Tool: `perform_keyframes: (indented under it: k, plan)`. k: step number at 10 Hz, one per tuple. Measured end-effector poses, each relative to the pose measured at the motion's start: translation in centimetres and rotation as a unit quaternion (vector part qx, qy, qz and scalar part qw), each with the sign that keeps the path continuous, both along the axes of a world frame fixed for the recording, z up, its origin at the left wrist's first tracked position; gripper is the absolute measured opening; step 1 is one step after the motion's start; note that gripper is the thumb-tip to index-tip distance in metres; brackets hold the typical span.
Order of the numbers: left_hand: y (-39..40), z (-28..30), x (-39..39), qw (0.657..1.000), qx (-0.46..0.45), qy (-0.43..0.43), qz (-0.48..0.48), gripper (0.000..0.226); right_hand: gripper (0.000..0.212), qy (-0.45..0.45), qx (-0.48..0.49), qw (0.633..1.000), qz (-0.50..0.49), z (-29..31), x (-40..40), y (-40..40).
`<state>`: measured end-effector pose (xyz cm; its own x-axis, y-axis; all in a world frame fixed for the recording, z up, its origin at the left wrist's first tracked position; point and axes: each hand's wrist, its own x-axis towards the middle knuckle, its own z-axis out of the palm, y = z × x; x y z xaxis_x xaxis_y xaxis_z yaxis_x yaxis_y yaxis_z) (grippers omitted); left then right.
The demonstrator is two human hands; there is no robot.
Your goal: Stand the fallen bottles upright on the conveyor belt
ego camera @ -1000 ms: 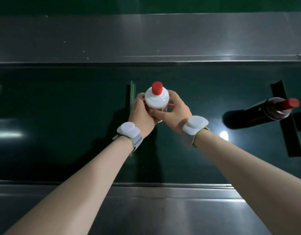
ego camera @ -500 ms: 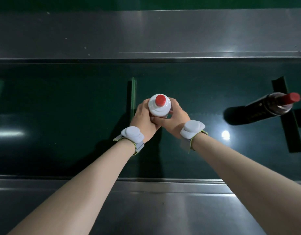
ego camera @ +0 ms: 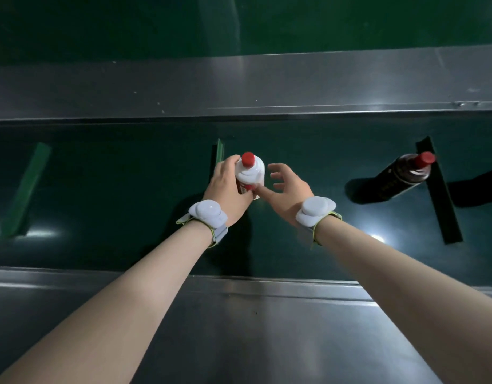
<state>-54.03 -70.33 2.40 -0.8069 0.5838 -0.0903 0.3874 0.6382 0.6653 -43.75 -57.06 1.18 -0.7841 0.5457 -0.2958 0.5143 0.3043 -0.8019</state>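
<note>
A white bottle (ego camera: 251, 173) with a red cap stands upright on the dark green conveyor belt (ego camera: 114, 195), just right of a green cleat. My left hand (ego camera: 225, 189) wraps around its left side and holds it. My right hand (ego camera: 287, 189) is just to the right of the bottle with its fingers spread; only its thumb tip is near the bottle's base. A dark bottle (ego camera: 397, 177) with a red cap stands upright further right on the belt, beside a black cleat.
Steel side rails run along the far side (ego camera: 239, 87) and the near side (ego camera: 253, 328) of the belt. A green cleat (ego camera: 26, 189) crosses the belt at the left, another green cleat (ego camera: 218, 153) sits by the white bottle, and a black cleat (ego camera: 439, 192) at the right.
My right hand has let go of the white bottle and opened, drawing back to the right. My left hand stays on the bottle. The view has tilted a little.
</note>
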Motion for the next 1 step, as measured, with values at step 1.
perform_keyframes:
  k: [1]
  plan:
    - [-0.46,4.17,1.69,1.0,-0.008,0.022,0.003,0.08,0.07,0.0,0.031,0.999,0.008,4.29,2.78,0.48]
